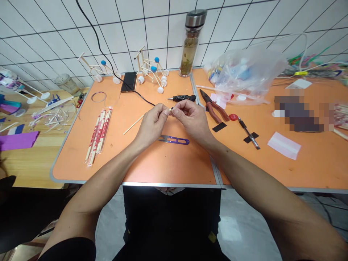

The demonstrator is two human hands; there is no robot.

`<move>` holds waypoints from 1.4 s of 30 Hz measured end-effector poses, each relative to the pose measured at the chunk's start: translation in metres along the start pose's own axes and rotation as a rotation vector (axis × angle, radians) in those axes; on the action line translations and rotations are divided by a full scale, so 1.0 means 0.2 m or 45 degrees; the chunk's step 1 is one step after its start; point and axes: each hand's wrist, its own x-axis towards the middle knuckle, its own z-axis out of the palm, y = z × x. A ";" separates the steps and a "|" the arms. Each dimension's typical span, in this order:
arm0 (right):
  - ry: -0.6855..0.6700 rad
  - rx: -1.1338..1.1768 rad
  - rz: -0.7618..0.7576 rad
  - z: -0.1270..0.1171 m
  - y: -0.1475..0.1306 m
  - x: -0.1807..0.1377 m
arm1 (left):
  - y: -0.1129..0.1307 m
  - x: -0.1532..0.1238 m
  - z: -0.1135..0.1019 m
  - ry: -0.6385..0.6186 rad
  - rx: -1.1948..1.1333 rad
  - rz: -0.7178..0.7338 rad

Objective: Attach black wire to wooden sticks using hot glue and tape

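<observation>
My left hand (pixel 152 123) and my right hand (pixel 190 117) meet above the middle of the orange table (pixel 163 163). Both pinch a small pale stick piece (pixel 171 109) between fingertips, with a dark band near its end. A thin wooden skewer (pixel 133 125) lies just left of my left hand. Purple thread snips (pixel 175 140) rest on the table right below my hands. A black-handled tool (pixel 182 98) lies just beyond my fingers.
Wrapped chopsticks (pixel 98 136) lie at the left. Red-handled pliers (pixel 214 107), a pen knife (pixel 248 132), black tape bits (pixel 219 127) and a plastic bag (pixel 244 74) sit to the right. Stick models (pixel 152 70), a phone (pixel 128 81) and a tea bottle (pixel 191 43) stand at the back.
</observation>
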 end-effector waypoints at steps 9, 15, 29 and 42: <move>-0.022 0.013 -0.014 0.00 -0.01 0.00 | 0.01 0.01 -0.01 -0.043 -0.065 -0.047; -0.032 0.013 -0.027 -0.01 -0.02 0.00 | 0.01 0.01 -0.02 -0.060 -0.090 -0.021; -0.051 0.110 -0.011 -0.01 -0.02 0.00 | 0.01 0.01 -0.03 -0.120 -0.151 -0.065; -0.061 0.049 -0.055 -0.02 -0.01 0.01 | 0.02 0.01 -0.04 -0.205 -0.334 -0.246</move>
